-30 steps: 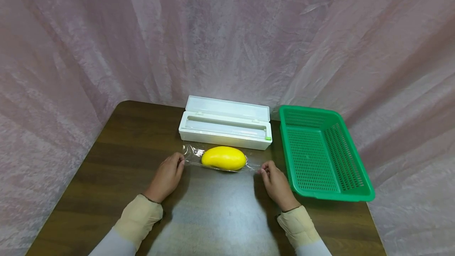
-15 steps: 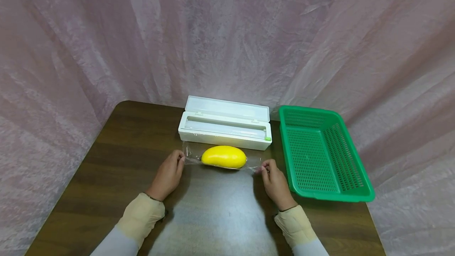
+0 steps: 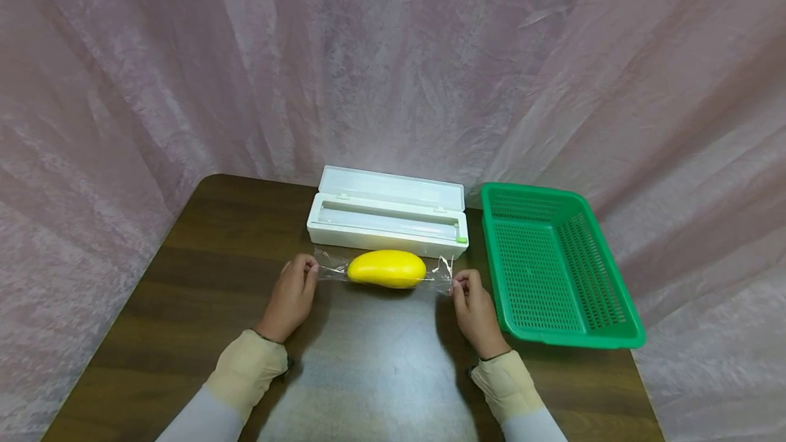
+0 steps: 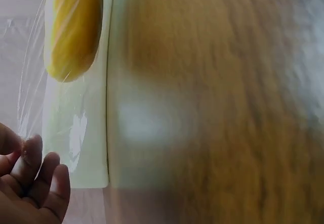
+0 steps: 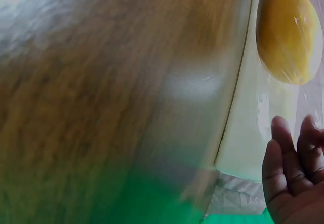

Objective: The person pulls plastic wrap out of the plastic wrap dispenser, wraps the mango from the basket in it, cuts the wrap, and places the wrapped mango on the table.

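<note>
A yellow mango lies crosswise in the middle, in front of a white cling film box, with clear cling film around it. The film sticks out past both ends of the mango. At its left end, my left hand pinches the film between thumb and index finger; the left wrist view shows creases running from the fingertips toward the mango. My right hand pinches the film's right end. In the right wrist view, its thumb is out of sight. A film line crosses the mango's near side.
Behind the mango stands the cling film box, its lid up and a roll inside, a green slider at its right end. A green plastic basket stands at the right of the wooden table. A pink curtain hangs behind.
Both hands have risen slightly away from me, lifting the film's near edge from below the mango to across its near side. The mango has shifted very slightly toward the box.
</note>
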`<state>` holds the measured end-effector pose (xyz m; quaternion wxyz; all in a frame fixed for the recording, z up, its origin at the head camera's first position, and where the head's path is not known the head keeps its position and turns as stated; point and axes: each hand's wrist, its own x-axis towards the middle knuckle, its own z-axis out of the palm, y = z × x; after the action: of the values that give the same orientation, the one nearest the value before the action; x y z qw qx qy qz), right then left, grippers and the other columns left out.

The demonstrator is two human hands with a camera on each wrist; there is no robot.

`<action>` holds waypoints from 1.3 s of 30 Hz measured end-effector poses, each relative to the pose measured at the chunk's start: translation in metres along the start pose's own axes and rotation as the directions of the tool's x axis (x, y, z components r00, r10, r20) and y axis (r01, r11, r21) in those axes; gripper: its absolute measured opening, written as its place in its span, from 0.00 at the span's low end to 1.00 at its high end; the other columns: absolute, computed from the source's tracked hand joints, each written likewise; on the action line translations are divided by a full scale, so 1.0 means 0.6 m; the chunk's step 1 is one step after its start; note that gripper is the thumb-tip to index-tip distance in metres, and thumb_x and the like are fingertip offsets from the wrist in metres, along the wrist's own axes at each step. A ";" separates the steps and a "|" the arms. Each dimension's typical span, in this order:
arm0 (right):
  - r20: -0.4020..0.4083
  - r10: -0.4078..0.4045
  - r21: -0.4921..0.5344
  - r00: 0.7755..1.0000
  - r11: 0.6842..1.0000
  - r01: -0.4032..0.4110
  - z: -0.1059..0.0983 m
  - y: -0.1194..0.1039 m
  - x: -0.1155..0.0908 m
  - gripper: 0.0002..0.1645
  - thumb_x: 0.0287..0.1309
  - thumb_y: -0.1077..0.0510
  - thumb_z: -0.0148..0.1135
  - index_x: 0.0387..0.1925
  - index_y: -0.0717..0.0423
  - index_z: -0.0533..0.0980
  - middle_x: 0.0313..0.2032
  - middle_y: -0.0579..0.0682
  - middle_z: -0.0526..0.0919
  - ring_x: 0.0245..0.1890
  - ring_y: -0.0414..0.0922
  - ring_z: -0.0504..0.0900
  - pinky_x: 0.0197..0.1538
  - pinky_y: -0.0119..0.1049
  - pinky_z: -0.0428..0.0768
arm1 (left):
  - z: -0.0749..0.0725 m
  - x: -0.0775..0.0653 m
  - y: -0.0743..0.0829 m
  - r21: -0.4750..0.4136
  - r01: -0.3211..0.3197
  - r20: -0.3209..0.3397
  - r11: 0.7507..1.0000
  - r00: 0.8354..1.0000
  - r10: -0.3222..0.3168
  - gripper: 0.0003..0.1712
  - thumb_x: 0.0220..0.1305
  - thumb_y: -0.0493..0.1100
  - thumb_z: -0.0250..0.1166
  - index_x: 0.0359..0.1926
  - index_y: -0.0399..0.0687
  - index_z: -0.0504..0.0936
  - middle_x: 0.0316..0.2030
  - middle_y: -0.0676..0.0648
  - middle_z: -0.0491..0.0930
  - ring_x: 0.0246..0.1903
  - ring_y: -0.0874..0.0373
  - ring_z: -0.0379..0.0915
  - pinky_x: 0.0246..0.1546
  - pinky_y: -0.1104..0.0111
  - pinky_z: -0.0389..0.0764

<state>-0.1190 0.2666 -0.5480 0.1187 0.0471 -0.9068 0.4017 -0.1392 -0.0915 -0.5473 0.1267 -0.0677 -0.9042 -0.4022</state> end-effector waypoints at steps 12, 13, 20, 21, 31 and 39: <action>0.051 0.089 0.129 0.995 0.987 -0.094 0.001 -0.011 0.014 0.04 0.75 0.62 0.51 0.47 0.56 0.67 0.31 0.57 0.80 0.32 0.53 0.85 0.33 0.31 0.79 | 0.005 0.010 0.000 -0.174 0.106 -0.003 0.979 0.994 -0.108 0.10 0.77 0.39 0.54 0.53 0.41 0.73 0.35 0.43 0.79 0.34 0.54 0.73 0.37 0.66 0.74; 0.053 0.094 0.139 0.994 0.985 -0.101 0.002 -0.011 0.015 0.04 0.75 0.62 0.50 0.47 0.57 0.67 0.31 0.57 0.80 0.31 0.53 0.85 0.33 0.31 0.79 | 0.006 0.010 0.000 -0.187 0.113 -0.003 0.976 0.993 -0.115 0.10 0.77 0.39 0.53 0.54 0.41 0.73 0.34 0.43 0.79 0.33 0.54 0.74 0.36 0.66 0.74; 0.051 0.113 0.098 0.992 0.988 -0.118 0.004 -0.008 0.023 0.03 0.74 0.61 0.51 0.45 0.56 0.68 0.26 0.51 0.78 0.26 0.43 0.78 0.29 0.31 0.74 | 0.013 0.017 -0.002 -0.200 0.142 -0.001 0.969 0.989 -0.145 0.11 0.76 0.39 0.54 0.55 0.43 0.74 0.33 0.43 0.80 0.31 0.55 0.73 0.33 0.68 0.73; 0.052 0.115 0.087 0.992 0.989 -0.119 0.003 -0.008 0.024 0.03 0.73 0.62 0.52 0.45 0.56 0.68 0.26 0.51 0.78 0.26 0.43 0.77 0.29 0.31 0.73 | 0.014 0.018 -0.003 -0.192 0.143 -0.002 0.971 0.989 -0.146 0.11 0.76 0.38 0.54 0.55 0.43 0.74 0.33 0.43 0.80 0.31 0.55 0.72 0.33 0.67 0.73; 0.072 0.119 0.012 0.990 0.993 -0.120 0.010 0.000 0.034 0.02 0.71 0.62 0.54 0.43 0.56 0.70 0.26 0.52 0.78 0.24 0.43 0.74 0.29 0.31 0.73 | 0.025 0.025 -0.016 -0.134 0.162 0.006 0.978 0.987 -0.163 0.09 0.73 0.37 0.55 0.50 0.40 0.76 0.33 0.42 0.81 0.31 0.52 0.73 0.36 0.64 0.72; 0.064 0.122 -0.017 0.990 0.992 -0.121 0.014 0.006 0.041 0.02 0.70 0.61 0.55 0.40 0.55 0.71 0.27 0.52 0.79 0.23 0.42 0.74 0.30 0.33 0.73 | 0.035 0.034 -0.021 -0.104 0.146 -0.009 0.984 0.989 -0.148 0.08 0.73 0.37 0.57 0.48 0.39 0.78 0.33 0.42 0.81 0.33 0.51 0.75 0.38 0.62 0.73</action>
<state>-0.1452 0.2630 -0.5496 0.0647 0.0039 -0.9140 0.4005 -0.1650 -0.0841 -0.5642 0.1004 -0.0041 -0.8836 -0.4573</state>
